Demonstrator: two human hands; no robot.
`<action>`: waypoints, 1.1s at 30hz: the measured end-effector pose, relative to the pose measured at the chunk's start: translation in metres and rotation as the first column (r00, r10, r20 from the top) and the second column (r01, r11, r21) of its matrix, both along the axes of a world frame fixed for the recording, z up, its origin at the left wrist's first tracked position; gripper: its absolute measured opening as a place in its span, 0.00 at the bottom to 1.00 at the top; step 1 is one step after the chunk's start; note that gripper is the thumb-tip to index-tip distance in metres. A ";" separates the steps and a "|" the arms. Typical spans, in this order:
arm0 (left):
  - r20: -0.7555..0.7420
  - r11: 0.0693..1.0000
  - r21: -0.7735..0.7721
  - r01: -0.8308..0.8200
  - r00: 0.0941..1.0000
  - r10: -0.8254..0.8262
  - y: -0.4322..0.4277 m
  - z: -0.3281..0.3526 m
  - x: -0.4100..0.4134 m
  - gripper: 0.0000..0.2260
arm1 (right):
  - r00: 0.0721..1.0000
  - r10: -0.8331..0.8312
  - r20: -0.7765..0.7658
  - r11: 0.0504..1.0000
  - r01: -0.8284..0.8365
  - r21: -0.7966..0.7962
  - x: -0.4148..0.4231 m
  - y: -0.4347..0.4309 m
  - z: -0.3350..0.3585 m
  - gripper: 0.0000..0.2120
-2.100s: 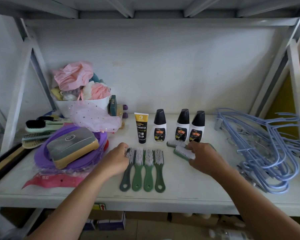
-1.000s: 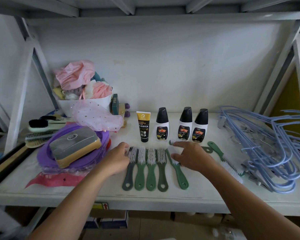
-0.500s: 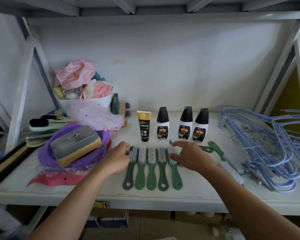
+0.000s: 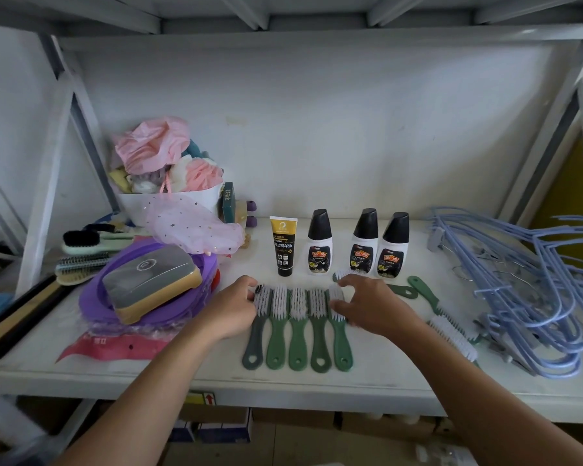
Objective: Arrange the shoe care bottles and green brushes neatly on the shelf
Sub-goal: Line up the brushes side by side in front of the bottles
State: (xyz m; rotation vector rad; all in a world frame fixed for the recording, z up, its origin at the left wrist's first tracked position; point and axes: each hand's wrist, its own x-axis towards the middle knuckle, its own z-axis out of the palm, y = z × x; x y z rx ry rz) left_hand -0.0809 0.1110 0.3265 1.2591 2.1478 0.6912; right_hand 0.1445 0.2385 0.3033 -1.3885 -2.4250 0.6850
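Observation:
Several green brushes lie side by side near the shelf's front edge, white bristles away from me. My left hand holds the head of the leftmost brush with curled fingers. My right hand grips the head of the rightmost brush in the row. Another green brush lies behind my right hand, mostly hidden. A further one lies slanted to the right. Behind the row stand a black and yellow tube and three white bottles with black caps.
A heap of blue hangers fills the right end of the white shelf. On the left lie a purple basin with a boxed brush, other brushes and a white tub of pink bath puffs.
My right hand has swung the fifth green brush from a slant until it lies parallel and tight against the row. My left hand has stayed at the leftmost brush.

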 end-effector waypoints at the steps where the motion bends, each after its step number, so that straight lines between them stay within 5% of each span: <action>1: -0.001 1.000 -0.001 0.000 1.000 0.000 0.000 0.000 0.000 0.20 | 1.000 0.002 0.000 1.000 -0.002 -0.002 0.000 0.000 0.000 0.26; 10: -0.186 0.998 0.010 0.069 0.980 -0.066 0.000 0.006 0.010 0.26 | 0.999 -0.031 0.040 0.997 0.028 0.078 0.015 -0.006 0.016 0.29; 17: -0.142 0.987 0.068 0.144 0.981 -0.134 0.007 0.013 0.034 0.24 | 0.943 -0.178 0.283 0.947 0.086 0.310 0.083 -0.009 0.039 0.12; 33: -0.209 0.974 0.122 0.193 0.964 -0.165 0.002 0.013 0.048 0.22 | 0.866 -0.153 0.476 0.969 0.037 0.244 0.105 -0.040 0.051 0.16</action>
